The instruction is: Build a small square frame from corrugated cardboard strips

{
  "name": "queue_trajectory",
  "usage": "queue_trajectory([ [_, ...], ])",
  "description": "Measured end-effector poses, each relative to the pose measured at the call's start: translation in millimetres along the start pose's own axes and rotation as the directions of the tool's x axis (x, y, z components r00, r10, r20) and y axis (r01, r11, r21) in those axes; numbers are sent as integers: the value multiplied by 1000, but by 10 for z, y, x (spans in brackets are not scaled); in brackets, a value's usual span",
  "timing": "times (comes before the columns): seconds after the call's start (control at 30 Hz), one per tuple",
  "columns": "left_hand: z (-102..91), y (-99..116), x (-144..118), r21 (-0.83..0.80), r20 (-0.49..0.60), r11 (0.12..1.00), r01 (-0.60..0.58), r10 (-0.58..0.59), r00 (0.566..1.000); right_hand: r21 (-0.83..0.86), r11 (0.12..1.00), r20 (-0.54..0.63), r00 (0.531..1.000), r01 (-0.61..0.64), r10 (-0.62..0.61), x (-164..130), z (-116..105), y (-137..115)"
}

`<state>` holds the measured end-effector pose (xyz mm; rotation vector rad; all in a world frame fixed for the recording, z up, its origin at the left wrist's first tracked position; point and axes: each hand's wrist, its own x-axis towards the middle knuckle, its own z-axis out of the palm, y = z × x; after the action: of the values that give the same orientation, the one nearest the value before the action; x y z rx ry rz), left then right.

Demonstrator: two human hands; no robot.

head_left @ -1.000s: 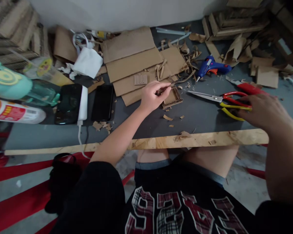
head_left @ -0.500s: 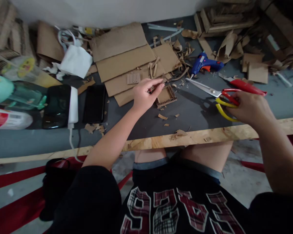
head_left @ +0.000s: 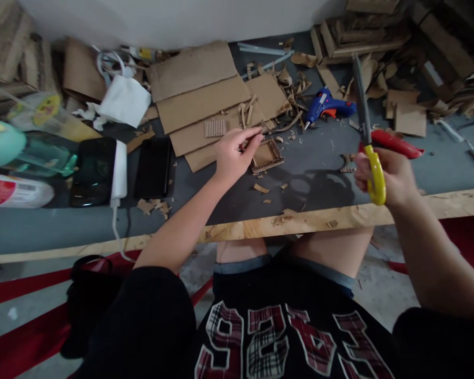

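Observation:
My right hand (head_left: 391, 176) grips scissors (head_left: 364, 108) by their yellow and red handles, raised over the table with the blades pointing away from me. My left hand (head_left: 237, 150) is closed in a pinch, with what looks like a thin cardboard strip (head_left: 274, 127) at its fingertips; the rest of it is hard to make out. Just under those fingertips sits a small shallow cardboard frame (head_left: 269, 166) with corrugated walls. A curved corrugated piece (head_left: 347, 163) lies left of my right hand. A red-handled cutter (head_left: 401, 145) rests just beyond that hand.
A blue glue gun (head_left: 327, 105) lies among cardboard scraps at the back. Flat cardboard sheets (head_left: 201, 105) are left of centre. Further left are a black phone (head_left: 152, 168), a white power adapter (head_left: 119, 171) with a cable, and bottles. A wooden strip (head_left: 260, 229) edges the table.
My right hand has turned the scissors from pointing left to pointing away from me and shifted slightly left. The curved corrugated piece now shows beside it. My left hand stays almost still.

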<state>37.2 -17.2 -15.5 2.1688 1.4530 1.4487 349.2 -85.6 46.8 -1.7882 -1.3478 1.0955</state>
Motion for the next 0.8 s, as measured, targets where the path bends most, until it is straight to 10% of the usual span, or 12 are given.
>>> queue_trajectory([
  [0.33, 65, -18, -38, -122, -53, 978, 167, -175, 983, -354, 904, 472, 880, 239, -48, -122, 409, -397],
  [0.8, 60, 40, -45, -208, -98, 978, 25, -47, 994, -428, 858, 515, 857, 285, -28, -78, 583, -557],
])
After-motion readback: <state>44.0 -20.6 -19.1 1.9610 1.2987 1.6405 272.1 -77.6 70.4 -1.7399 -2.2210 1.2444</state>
